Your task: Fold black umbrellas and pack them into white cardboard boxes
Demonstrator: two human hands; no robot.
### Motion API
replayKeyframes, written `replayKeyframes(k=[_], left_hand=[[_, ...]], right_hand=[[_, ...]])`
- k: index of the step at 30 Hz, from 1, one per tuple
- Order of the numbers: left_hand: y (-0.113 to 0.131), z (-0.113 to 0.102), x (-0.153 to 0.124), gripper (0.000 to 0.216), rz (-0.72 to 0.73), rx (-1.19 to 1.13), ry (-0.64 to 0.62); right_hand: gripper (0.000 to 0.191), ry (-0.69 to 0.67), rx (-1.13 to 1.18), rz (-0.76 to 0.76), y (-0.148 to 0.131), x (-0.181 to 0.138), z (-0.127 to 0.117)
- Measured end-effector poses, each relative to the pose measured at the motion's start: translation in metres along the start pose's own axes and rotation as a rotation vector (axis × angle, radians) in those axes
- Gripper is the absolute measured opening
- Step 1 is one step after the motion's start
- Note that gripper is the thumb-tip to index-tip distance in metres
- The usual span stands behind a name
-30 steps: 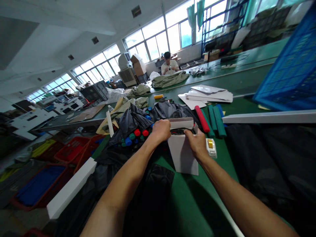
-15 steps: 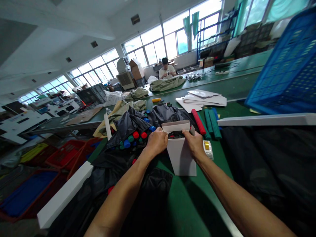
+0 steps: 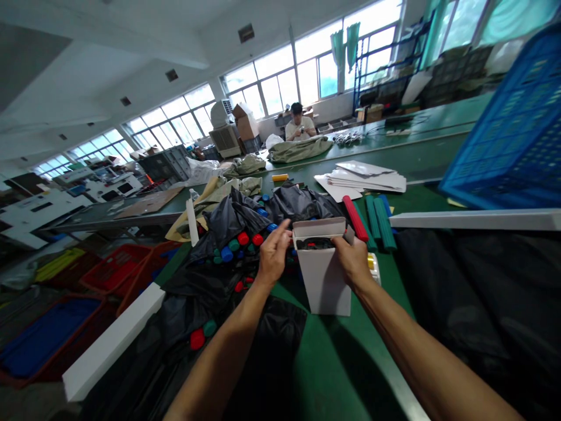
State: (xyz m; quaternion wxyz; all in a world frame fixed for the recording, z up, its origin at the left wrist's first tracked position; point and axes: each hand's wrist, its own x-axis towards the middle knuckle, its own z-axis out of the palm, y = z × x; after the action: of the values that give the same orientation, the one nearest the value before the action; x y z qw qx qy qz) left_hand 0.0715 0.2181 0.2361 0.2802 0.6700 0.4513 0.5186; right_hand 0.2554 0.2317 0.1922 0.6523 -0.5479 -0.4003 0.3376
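A white cardboard box [image 3: 326, 280] stands upright on the green table [image 3: 346, 362], its top flap open and something black inside. My right hand [image 3: 353, 260] grips the box's right upper edge. My left hand [image 3: 272, 257] hovers just left of the box's opening, fingers loosely spread and holding nothing. Left of the box lies a crumpled black bag [image 3: 228, 222] with several red, green and blue capped rolls [image 3: 239, 242] spilling from it.
Red and green rolled items [image 3: 370, 216] and a stack of flat white cards [image 3: 368, 175] lie behind the box. A blue crate [image 3: 512, 134] stands at the right, a white bar [image 3: 477, 219] below it. Black sheeting [image 3: 491, 292] covers the right. A person sits far back.
My left hand has let go of the box's left edge and drawn back, fingers opening. The box now stands a little more upright.
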Motion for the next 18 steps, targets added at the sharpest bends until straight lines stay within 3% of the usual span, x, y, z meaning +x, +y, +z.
replayKeyframes(k=[2, 3, 5, 8, 11, 14, 18], left_hand=[[-0.012, 0.009, -0.003, 0.057, -0.195, -0.317, 0.151], [-0.017, 0.015, -0.004, 0.06, -0.28, -0.441, 0.152], [-0.02, 0.029, -0.005, 0.059, -0.368, -0.641, 0.064], [-0.016, 0.047, -0.003, 0.05, -0.365, -0.822, -0.008], [-0.012, 0.06, 0.004, 0.044, -0.373, -0.822, 0.057], [-0.015, 0.067, 0.011, 0.037, -0.35, -0.759, 0.136], [-0.024, 0.07, 0.015, 0.027, -0.349, -0.662, 0.197]], right_hand=[[0.026, -0.016, -0.006, 0.017, -0.002, -0.001, 0.0], [0.026, -0.02, -0.009, 0.026, -0.003, -0.001, 0.0], [0.027, -0.018, -0.017, 0.039, -0.004, 0.0, 0.0], [0.026, 0.005, -0.027, 0.045, -0.001, 0.004, 0.002], [0.027, -0.031, 0.053, 0.047, 0.001, 0.006, 0.001], [0.041, -0.215, 0.245, 0.062, 0.0, 0.008, -0.008], [0.066, -0.409, 0.417, 0.218, -0.008, 0.011, -0.024]])
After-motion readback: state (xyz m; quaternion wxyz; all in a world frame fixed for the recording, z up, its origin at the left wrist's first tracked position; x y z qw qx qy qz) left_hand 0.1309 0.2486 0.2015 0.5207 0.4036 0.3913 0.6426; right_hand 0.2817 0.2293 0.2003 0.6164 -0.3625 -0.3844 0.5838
